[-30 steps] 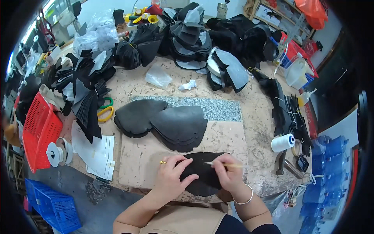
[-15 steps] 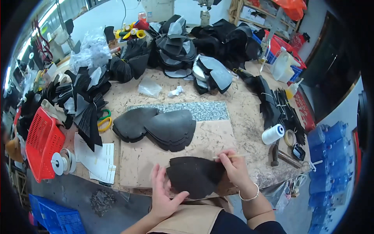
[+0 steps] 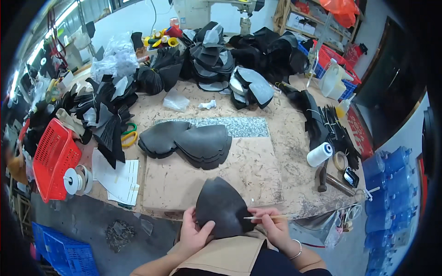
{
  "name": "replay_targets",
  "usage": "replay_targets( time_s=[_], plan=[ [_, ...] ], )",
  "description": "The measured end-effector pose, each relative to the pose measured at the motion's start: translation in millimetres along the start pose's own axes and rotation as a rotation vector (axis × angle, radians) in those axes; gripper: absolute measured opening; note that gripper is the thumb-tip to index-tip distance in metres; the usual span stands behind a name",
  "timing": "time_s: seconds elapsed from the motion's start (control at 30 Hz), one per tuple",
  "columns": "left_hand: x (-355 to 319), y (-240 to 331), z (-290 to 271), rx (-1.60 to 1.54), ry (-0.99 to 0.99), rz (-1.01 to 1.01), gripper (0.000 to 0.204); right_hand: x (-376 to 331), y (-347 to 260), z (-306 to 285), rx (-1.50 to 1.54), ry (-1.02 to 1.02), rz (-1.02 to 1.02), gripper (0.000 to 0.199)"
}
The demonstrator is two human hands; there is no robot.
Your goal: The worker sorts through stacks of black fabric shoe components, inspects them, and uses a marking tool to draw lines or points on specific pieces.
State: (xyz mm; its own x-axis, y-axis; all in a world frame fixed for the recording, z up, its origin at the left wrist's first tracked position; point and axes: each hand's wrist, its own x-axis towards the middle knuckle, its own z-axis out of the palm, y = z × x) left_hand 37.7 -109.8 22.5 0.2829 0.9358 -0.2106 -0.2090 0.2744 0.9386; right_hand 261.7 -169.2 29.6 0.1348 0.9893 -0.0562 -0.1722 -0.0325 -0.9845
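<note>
Worn tabletop (image 3: pixel 292 156), head view: picture rim dark, outer shelves and floor cut off; dark bundles (image 3: pixel 264 53) along the back merge, single layers hard to make out. Dark leaf-shaped piece (image 3: pixel 221 204), one: held up at the tabletop's front edge, just before the tan apron (image 3: pixel 216 255); underside hidden, right corner hard to make out beside the right hand (image 3: pixel 275 227). Narrow end points away from the person, slightly left; broad end toward the apron; long axis near front-to-back. Left hand (image 3: pixel 193 234): fingers grasping the piece's left margin, thumb on top, others partly hidden. Right hand: fingers pinching a thin stick (image 3: pixel 283 216), lying crosswise; cannot tell whether they also grip the piece. Stacked dark pieces (image 3: pixel 202 142): well beyond, partly covering a speckled slab (image 3: pixel 248 126).
</note>
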Motion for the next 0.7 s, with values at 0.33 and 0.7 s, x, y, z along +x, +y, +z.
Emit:
replay_targets(
  time_s=[0.33, 0.7],
  plan=[
    [220.8, 98.4, 49.9, 0.745, -0.900, 0.063, 0.042, -2.8, 1.8, -31.4, 0.252, 0.142, -0.137, 0.021],
    [189.2, 68.9, 43.6, 1.250, -0.317, 0.419, 0.041, 19.7, 5.1, -32.1, -0.040, 0.249, -0.164, 0.013]
  ],
)
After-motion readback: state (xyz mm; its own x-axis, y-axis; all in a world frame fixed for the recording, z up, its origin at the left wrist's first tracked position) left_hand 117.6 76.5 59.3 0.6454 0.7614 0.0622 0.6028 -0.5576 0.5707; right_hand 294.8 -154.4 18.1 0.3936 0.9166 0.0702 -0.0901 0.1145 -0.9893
